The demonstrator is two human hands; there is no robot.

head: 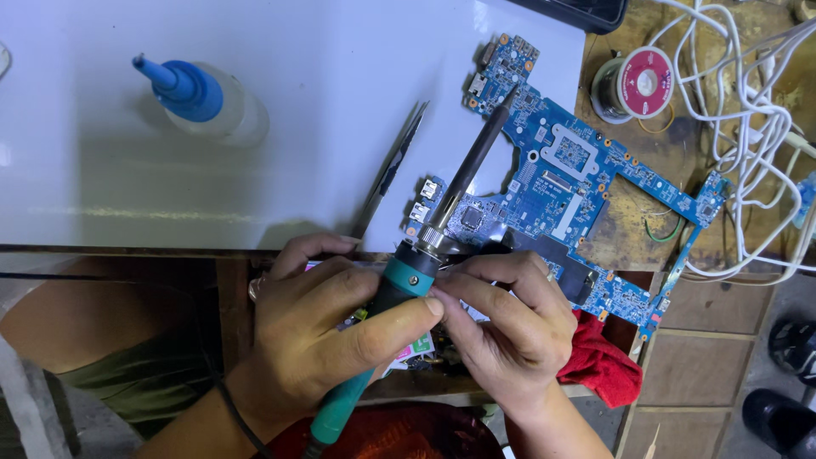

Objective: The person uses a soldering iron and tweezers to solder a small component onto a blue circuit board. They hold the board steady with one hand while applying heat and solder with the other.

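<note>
Left hand (327, 327): we see it closed around the teal handle of the soldering iron (416, 272), thumb stretched along the collar, wrist coming up from the lower left.
Right hand (510, 327): fingers curled in, fingertips pinching the iron's collar just beside the left thumb; we cannot tell whether it holds anything else.
Soldering iron: tilted, its dark barrel rising up and right across the circuit board (569, 183), tip over the board's upper left corner.
Circuit board: blue, lying half on the white table (127, 170), its lower left edge just above both hands.
Tweezers (393, 166): left of the board, on the white surface, untouched.
Bottle (200, 98): blue-capped, well left of the board.
Solder spool (636, 85): just right of the board's top.
White cables (748, 127): right of the board.
Red cloth (603, 361): below the board, beside the right hand.
</note>
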